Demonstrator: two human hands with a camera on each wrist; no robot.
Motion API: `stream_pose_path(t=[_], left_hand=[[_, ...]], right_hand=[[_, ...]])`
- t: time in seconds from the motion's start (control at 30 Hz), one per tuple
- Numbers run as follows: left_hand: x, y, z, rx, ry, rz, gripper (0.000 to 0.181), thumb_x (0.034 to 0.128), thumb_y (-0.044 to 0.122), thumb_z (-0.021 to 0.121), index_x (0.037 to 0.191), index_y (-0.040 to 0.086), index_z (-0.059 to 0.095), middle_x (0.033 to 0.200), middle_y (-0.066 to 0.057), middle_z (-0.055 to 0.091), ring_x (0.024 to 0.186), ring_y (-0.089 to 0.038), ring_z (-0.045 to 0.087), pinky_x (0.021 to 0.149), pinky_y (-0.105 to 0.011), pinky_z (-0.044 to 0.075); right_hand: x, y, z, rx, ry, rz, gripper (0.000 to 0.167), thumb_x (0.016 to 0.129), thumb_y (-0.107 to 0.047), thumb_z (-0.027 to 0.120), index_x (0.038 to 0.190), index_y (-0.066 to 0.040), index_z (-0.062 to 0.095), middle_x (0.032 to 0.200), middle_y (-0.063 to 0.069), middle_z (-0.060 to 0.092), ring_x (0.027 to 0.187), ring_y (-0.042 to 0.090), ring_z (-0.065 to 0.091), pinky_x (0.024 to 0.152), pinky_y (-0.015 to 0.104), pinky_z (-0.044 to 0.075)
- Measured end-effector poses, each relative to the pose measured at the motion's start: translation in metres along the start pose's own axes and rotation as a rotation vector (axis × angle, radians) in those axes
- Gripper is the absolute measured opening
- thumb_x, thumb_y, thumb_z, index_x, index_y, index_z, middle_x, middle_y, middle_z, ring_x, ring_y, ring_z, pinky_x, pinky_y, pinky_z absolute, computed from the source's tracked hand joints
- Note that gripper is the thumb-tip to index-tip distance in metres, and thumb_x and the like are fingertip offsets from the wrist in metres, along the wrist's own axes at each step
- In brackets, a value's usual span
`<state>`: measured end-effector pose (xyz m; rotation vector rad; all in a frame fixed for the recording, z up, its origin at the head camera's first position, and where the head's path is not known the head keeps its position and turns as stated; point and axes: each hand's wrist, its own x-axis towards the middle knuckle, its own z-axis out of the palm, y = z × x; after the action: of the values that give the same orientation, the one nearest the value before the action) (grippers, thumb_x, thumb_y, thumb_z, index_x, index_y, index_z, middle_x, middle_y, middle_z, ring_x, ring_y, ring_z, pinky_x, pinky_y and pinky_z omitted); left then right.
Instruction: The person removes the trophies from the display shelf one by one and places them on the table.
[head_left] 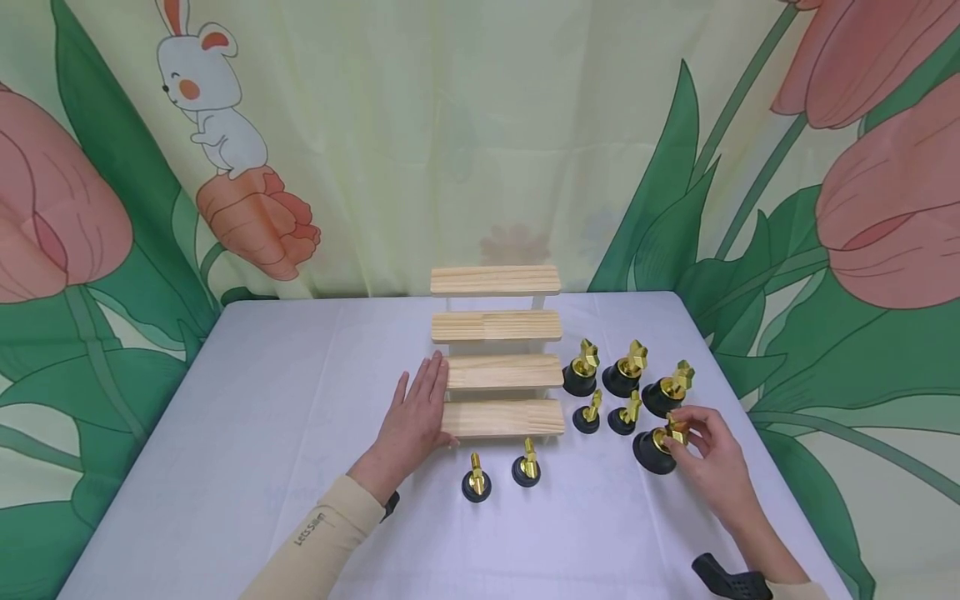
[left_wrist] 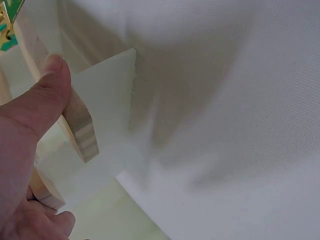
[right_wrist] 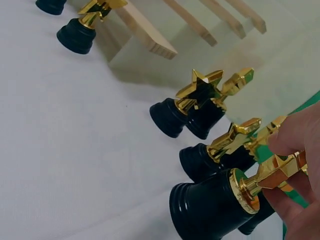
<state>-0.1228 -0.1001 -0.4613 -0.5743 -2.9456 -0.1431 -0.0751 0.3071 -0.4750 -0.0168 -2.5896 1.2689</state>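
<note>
A stepped display stand [head_left: 498,418] with wooden shelves and pale side panels stands mid-table. My left hand [head_left: 415,413] lies against its left end, fingers straight in the head view. In the left wrist view, the thumb [left_wrist: 52,90] touches the end of a shelf [left_wrist: 82,130]. My right hand [head_left: 708,458] pinches the gold star top of a trophy [head_left: 652,452] with a black base. Whether that base touches the table cannot be told. Two small star trophies [head_left: 476,483] stand in front of the stand.
Several more star trophies [head_left: 581,377], larger and smaller, stand right of the stand, close to my right hand. A white cloth covers the table [head_left: 315,358]. Behind it hangs a curtain [head_left: 420,167] printed with tulips and a rabbit.
</note>
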Motion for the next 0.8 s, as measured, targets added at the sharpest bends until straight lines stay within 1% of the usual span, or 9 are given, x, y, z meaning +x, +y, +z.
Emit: stream_pose_path(t=[0.17,0.27,0.4,0.53,0.6,0.7,0.8], left_hand=[[0.0,0.0,0.0,-0.008,0.005,0.006,0.129,0.0617,0.048,0.088,0.156,-0.004,0.016,0.164,-0.02,0.019,0.15,-0.035,0.026,0.12,-0.056,0.026],[0.001,0.0,-0.001,-0.01,0.004,0.006,0.129,0.0615,0.048,0.088,0.156,-0.004,0.017,0.164,-0.02,0.019,0.151,-0.035,0.026,0.12,-0.056,0.026],[0.002,0.001,-0.001,-0.006,-0.001,0.004,0.129,0.0619,0.048,0.088,0.156,-0.004,0.016,0.164,-0.02,0.018,0.151,-0.034,0.025,0.12,-0.056,0.026],[0.002,0.0,-0.001,-0.025,-0.019,-0.003,0.129,0.0624,0.048,0.088,0.156,-0.004,0.016,0.164,-0.021,0.018,0.151,-0.035,0.024,0.12,-0.057,0.025],[0.001,0.0,-0.002,-0.049,-0.031,-0.01,0.128,0.0628,0.046,0.089,0.156,-0.004,0.016,0.164,-0.021,0.017,0.151,-0.036,0.023,0.12,-0.058,0.024],[0.0,-0.001,-0.003,-0.096,-0.065,-0.028,0.128,0.0648,0.044,0.09,0.156,-0.003,0.014,0.165,-0.021,0.014,0.152,-0.038,0.019,0.121,-0.058,0.021],[0.0,-0.003,-0.005,-0.13,-0.075,-0.037,0.124,0.0679,0.042,0.09,0.156,-0.003,0.016,0.165,-0.021,0.015,0.152,-0.04,0.017,0.122,-0.059,0.019]], right_hand=[[-0.002,0.0,0.0,-0.01,0.002,-0.022,0.039,0.085,0.012,0.066,0.119,0.003,0.05,0.123,0.01,0.05,0.107,-0.018,0.043,0.09,-0.005,0.037],[-0.003,-0.001,0.0,-0.026,0.004,-0.031,0.039,0.085,0.01,0.066,0.12,0.003,0.051,0.122,0.01,0.05,0.108,-0.018,0.042,0.091,-0.005,0.035],[-0.003,-0.002,-0.003,-0.061,0.009,-0.016,0.039,0.088,0.001,0.068,0.125,0.001,0.052,0.124,0.01,0.053,0.109,-0.018,0.04,0.093,-0.006,0.031],[-0.002,-0.005,-0.005,-0.111,0.022,-0.014,0.041,0.091,-0.009,0.068,0.129,-0.002,0.052,0.127,0.009,0.053,0.112,-0.016,0.038,0.092,-0.006,0.027],[0.0,-0.008,-0.005,-0.124,0.036,-0.037,0.041,0.092,-0.012,0.068,0.128,-0.003,0.053,0.127,0.01,0.053,0.113,-0.016,0.036,0.092,-0.006,0.026],[0.004,-0.016,-0.005,-0.121,0.052,-0.1,0.04,0.091,-0.012,0.069,0.127,-0.003,0.054,0.127,0.011,0.054,0.115,-0.018,0.034,0.094,-0.006,0.026],[0.01,-0.026,-0.004,-0.122,0.05,-0.161,0.039,0.091,-0.01,0.069,0.126,-0.002,0.056,0.128,0.012,0.055,0.116,-0.013,0.038,0.095,-0.006,0.025]])
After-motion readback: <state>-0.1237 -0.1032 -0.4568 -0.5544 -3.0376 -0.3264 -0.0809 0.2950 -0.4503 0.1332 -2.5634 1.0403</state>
